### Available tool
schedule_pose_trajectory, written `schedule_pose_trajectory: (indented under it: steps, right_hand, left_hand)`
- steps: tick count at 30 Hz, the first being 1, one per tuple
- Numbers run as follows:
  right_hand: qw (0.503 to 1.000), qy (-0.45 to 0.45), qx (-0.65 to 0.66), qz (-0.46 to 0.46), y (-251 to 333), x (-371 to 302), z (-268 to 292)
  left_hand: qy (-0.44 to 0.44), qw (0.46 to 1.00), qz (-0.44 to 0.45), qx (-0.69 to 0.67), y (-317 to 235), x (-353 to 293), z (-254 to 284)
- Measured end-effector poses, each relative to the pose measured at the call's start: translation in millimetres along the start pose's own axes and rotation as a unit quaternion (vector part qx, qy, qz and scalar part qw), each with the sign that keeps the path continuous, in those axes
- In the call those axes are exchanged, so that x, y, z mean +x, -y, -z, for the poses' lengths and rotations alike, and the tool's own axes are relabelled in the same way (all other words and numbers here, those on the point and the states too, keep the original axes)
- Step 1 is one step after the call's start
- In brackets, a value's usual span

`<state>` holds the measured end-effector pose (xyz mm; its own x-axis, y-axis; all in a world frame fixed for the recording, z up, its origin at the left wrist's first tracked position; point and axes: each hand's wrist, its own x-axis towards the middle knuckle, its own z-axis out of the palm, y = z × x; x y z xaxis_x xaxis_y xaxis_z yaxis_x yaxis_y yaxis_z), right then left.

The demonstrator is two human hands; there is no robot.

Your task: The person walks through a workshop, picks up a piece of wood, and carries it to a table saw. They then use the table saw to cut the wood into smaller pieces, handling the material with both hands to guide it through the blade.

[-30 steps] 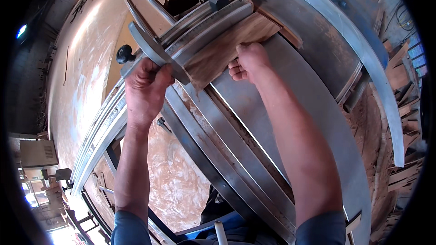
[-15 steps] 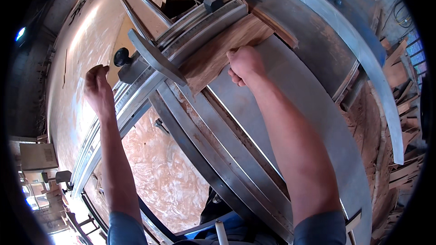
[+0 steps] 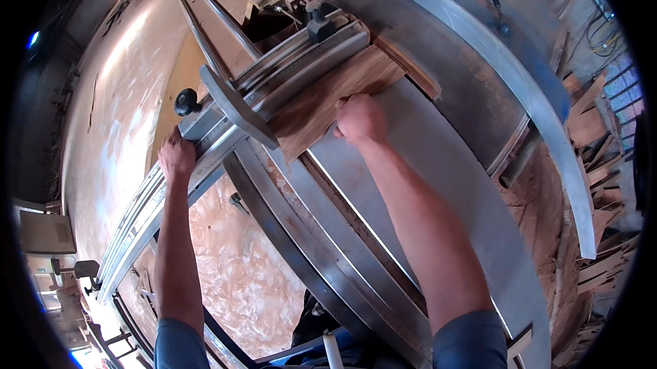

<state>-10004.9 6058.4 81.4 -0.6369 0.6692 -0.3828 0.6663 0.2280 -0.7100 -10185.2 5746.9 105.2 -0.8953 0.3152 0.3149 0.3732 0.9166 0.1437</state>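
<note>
A brown wooden board (image 3: 318, 119) lies slantwise against the metal fence (image 3: 321, 54) on the grey machine table (image 3: 438, 177). At the board's near edge is my right hand (image 3: 361, 119), its fingers curled and pressed to the wood; the fingertips are partly hidden. My left hand (image 3: 176, 155) is closed over the long metal rail (image 3: 140, 215), just below a block with a round black knob (image 3: 187, 102). Between my hands, a grey curved flip arm (image 3: 236, 109) crosses the fence, its lower end by the board's left end.
A long curved-looking metal bar (image 3: 506, 71) stretches along the far right. Scrap wood (image 3: 602, 163) is heaped beyond it. A large brown sheet (image 3: 113, 116) spreads at the left. A black clamp knob (image 3: 319, 23) stands on the fence's far end.
My left hand has come down and right onto the metal rail, from in the air beside the knob. My right hand has stayed at the board's edge; the view has shifted slightly.
</note>
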Motion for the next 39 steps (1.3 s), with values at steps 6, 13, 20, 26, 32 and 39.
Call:
schedule_pose_trajectory:
  steps: [6, 13, 20, 26, 32, 39]
  right_hand:
    - [1.0, 0.005, -0.014, -0.009, -3.5, 11.4, -7.4]
    - [0.999, 0.011, -0.036, 0.011, -2.7, 12.4, -8.8]
    - [0.997, -0.002, -0.083, 0.008, -3.4, 12.9, -11.1]
    - [0.999, 0.027, -0.015, -0.009, -1.6, 14.8, -7.1]
    - [0.999, 0.001, -0.049, 0.024, -4.8, 14.7, -12.8]
    - [0.999, 0.027, 0.024, -0.02, -0.9, 19.6, -12.0]
  left_hand:
    - [0.011, 1.0, 0.006, -0.021, 4.9, 3.5, -2.4]
    - [0.02, 0.999, 0.029, 0.006, 16.5, 7.1, -13.1]
    - [0.023, 0.999, 0.042, 0.013, 10.1, 4.3, -11.2]
    - [0.043, 0.998, 0.035, 0.035, 7.9, 5.1, -7.7]
    - [0.035, 0.998, 0.04, 0.032, 15.6, 6.6, -13.7]
    - [0.036, 0.997, 0.061, 0.016, 7.1, 5.8, -10.3]
